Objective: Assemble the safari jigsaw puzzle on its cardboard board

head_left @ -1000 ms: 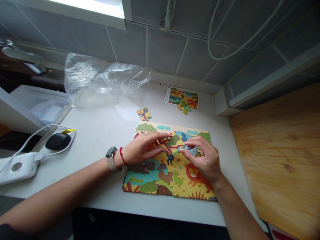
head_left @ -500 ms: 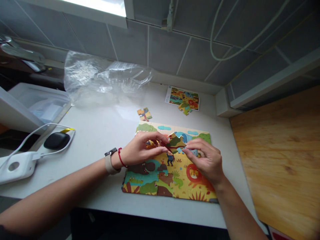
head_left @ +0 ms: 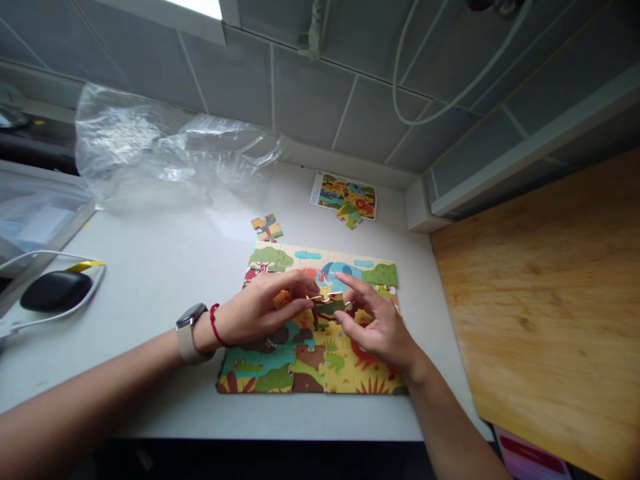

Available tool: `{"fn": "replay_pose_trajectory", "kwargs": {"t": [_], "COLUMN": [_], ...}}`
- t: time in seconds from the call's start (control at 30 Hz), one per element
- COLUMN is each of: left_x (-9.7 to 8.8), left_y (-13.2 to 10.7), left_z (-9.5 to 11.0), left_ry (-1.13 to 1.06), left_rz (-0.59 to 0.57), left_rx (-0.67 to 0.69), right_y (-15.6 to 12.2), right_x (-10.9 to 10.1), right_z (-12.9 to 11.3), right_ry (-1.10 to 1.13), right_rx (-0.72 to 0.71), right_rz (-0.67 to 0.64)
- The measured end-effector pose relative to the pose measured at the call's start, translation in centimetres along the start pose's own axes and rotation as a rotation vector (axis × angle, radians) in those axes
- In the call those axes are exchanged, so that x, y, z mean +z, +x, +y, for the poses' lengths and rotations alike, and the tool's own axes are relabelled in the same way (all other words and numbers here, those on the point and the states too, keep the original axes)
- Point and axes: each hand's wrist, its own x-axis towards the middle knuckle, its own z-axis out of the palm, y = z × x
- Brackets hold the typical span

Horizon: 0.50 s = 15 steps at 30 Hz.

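Over the middle of a jigsaw puzzle (head_left: 345, 380) with animal pictures, a green-and-brown puzzle piece (head_left: 329, 308) is raised slightly above the board. My left hand (head_left: 263, 307), with a watch and red cord at the wrist, pinches the piece's left edge between thumb and fingers. At its right side is my right hand (head_left: 376, 323), thumb and index finger spread apart near the edge; whether a fingertip touches it is unclear. Both hands hide parts of the puzzle. One loose piece (head_left: 267, 227) lies behind the puzzle, and another (head_left: 349, 216) overlaps the picture card (head_left: 350, 190).
A crumpled clear plastic bag (head_left: 180, 153) lies at the back left by the tiled wall. On the left are a black case (head_left: 56, 291), a white cable (head_left: 95, 290) and a plastic bin (head_left: 40, 207). A wooden board (head_left: 545, 300) borders the table's right side.
The puzzle piece has tipped and turned, moving lower over the puzzle. My right hand's fingers have spread from their pinch on it. The whole view has shifted to the right.
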Motion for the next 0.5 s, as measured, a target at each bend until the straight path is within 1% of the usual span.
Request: {"fn": "replay_pose_trajectory", "kwargs": {"t": [0.07, 0.13, 0.27, 0.33, 0.4, 0.43, 0.5], "left_x": [-0.1, -0.1, -0.1, 0.0, 0.0, 0.1, 0.1], "left_y": [0.0, 0.0, -0.1, -0.1, -0.2, -0.2, -0.2], "left_z": [-0.1, -0.3, -0.8, -1.0, -1.2, -1.2, -1.3], "left_ry": [0.020, 0.065, 0.180, 0.227, 0.261, 0.270, 0.272], "left_rz": [0.016, 0.010, -0.034, -0.062, -0.084, -0.092, -0.098], "left_rx": [-0.007, 0.003, 0.086, 0.123, 0.145, 0.153, 0.159], "right_y": [0.1, 0.2, 0.2, -0.1, -0.4, -0.5, -0.6], "right_x": [-1.1, -2.8, -6.7, -8.2, -9.0, -9.3, -9.4], "right_z": [0.2, 0.4, 1.5, 2.5, 3.5, 3.9, 4.5], "right_ry": [-0.008, -0.013, -0.058, -0.101, -0.116, -0.121, -0.142], "right_rx": [0.023, 0.063, 0.253, 0.303, 0.328, 0.343, 0.372], "right_rz": [0.012, 0.039, 0.074, 0.136, 0.201, 0.208, 0.178]}}
